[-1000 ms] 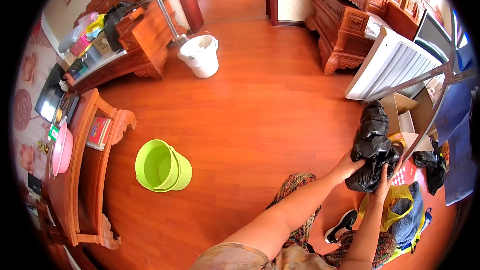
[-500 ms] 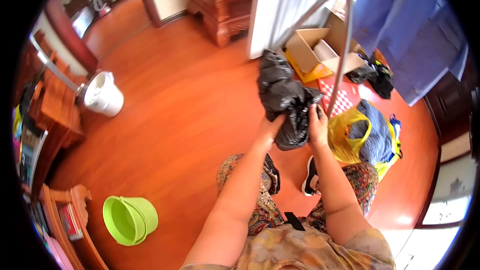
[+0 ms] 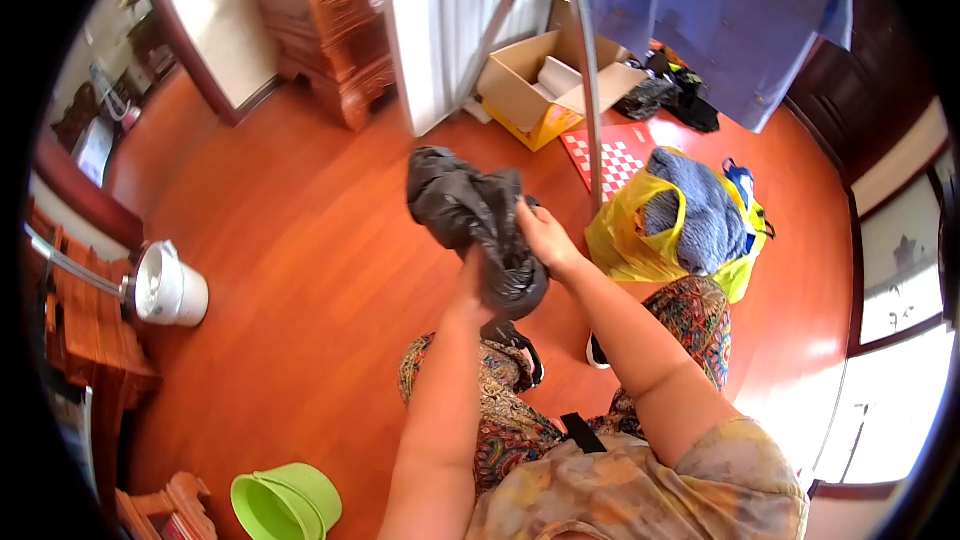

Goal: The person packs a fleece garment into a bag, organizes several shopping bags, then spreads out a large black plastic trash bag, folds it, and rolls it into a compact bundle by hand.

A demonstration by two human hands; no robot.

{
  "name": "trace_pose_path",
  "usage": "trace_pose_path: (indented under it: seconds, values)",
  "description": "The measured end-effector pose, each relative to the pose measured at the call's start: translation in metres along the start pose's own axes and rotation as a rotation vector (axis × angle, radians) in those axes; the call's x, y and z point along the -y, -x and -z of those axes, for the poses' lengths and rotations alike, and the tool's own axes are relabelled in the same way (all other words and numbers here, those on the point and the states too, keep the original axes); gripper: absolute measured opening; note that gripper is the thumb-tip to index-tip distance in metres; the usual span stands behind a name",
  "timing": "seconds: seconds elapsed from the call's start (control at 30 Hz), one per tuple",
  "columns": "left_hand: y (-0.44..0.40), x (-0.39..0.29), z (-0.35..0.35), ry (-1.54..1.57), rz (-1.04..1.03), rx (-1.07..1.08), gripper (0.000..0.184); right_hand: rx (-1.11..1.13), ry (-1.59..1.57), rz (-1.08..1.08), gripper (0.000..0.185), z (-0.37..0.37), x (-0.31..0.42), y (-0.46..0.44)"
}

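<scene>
A crumpled black plastic bag (image 3: 462, 202) is held up in front of my knees, above the wooden floor. My left hand (image 3: 472, 285) grips its lower left side; those fingers are partly blurred and covered by the plastic. On the right side, my right hand (image 3: 545, 240) is closed around the bag. The bag's upper end bulges away to the left, and whatever it contains, if anything, is hidden. To the right of my hands, a yellow plastic bag (image 3: 622, 240) with a blue-grey fluffy cloth (image 3: 690, 215) in it stands on the floor.
A metal stand pole (image 3: 592, 90) rises past an open cardboard box (image 3: 520, 65). Blue clothing (image 3: 710, 20) hangs at the upper right, near a red-and-white checked mat (image 3: 610, 155). A white bucket (image 3: 180, 290) is at left, a green bucket (image 3: 285, 505) at lower left.
My view has turned to the right, so the surroundings sit further left. Both hands still hold the black bag, which now tilts more to the left.
</scene>
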State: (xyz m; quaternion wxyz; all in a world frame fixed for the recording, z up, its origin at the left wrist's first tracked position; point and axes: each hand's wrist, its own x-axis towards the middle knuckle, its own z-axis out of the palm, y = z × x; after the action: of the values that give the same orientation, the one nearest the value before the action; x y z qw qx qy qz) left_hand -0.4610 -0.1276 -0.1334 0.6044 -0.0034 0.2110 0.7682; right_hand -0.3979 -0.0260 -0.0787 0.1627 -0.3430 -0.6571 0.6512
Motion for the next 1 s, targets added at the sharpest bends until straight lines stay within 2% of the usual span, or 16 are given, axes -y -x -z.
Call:
trace_pose_path:
  seconds: [0.07, 0.1, 0.13, 0.2, 0.27, 0.37, 0.47, 0.5, 0.57, 0.63, 0.73, 0.8, 0.87, 0.9, 0.93, 1.0]
  values:
    - [0.003, -0.003, -0.004, 0.013, 0.007, 0.077, 0.053, -0.020, 0.298, 0.065, 0.061, 0.001, 0.001, -0.009]
    - [0.001, -0.004, -0.004, -0.016, -0.007, 0.049, 0.057, -0.030, 0.366, 0.106, 0.064, 0.000, 0.019, 0.004]
    - [0.002, -0.003, -0.005, -0.024, 0.012, 0.052, 0.057, 0.031, 0.284, 0.147, 0.061, -0.001, 0.018, 0.003]
    - [0.008, -0.002, -0.008, -0.122, -0.110, -0.082, 0.053, -0.121, 0.390, 0.250, 0.056, -0.007, 0.008, -0.009]
    - [0.008, -0.002, -0.005, -0.165, -0.107, -0.052, 0.055, -0.212, 0.428, 0.397, 0.048, -0.011, 0.001, -0.005]
    - [0.007, -0.002, 0.001, -0.197, -0.151, -0.092, 0.057, -0.194, 0.411, 0.385, 0.044, -0.010, -0.007, -0.010]
    - [0.001, -0.004, 0.011, -0.209, -0.162, -0.022, 0.055, -0.141, 0.299, 0.356, 0.040, -0.010, -0.002, -0.001]
    - [0.005, -0.007, 0.004, -0.056, -0.127, -0.042, 0.051, -0.159, 0.317, 0.400, 0.038, -0.010, -0.002, 0.000]
    - [0.003, -0.007, 0.003, -0.049, -0.124, -0.024, 0.050, -0.193, 0.420, 0.520, 0.032, -0.008, -0.008, -0.006]
    - [0.003, -0.007, -0.001, -0.042, -0.121, -0.006, 0.050, -0.265, 0.436, 0.534, 0.030, -0.009, -0.005, -0.002]
    - [0.000, -0.007, -0.003, -0.043, -0.169, -0.008, 0.047, -0.382, 0.464, 0.599, 0.029, -0.015, -0.018, -0.010]
    - [-0.002, -0.008, 0.002, -0.075, -0.304, -0.040, 0.043, -0.430, 0.474, 0.648, 0.030, -0.016, -0.024, -0.014]
    - [-0.003, -0.011, 0.001, -0.077, -0.382, -0.077, 0.041, -0.092, -0.039, 0.339, 0.038, -0.014, -0.019, -0.013]
    - [-0.002, -0.013, -0.001, -0.078, -0.458, -0.120, 0.040, 0.080, -0.209, 0.242, 0.052, -0.009, -0.011, -0.006]
    - [-0.001, -0.015, -0.003, -0.078, -0.463, -0.122, 0.040, 0.084, -0.209, 0.243, 0.052, -0.007, -0.014, -0.003]
    - [0.001, -0.015, -0.006, -0.133, -0.586, -0.122, 0.038, 0.282, -0.568, 0.104, 0.068, -0.007, -0.023, 0.010]
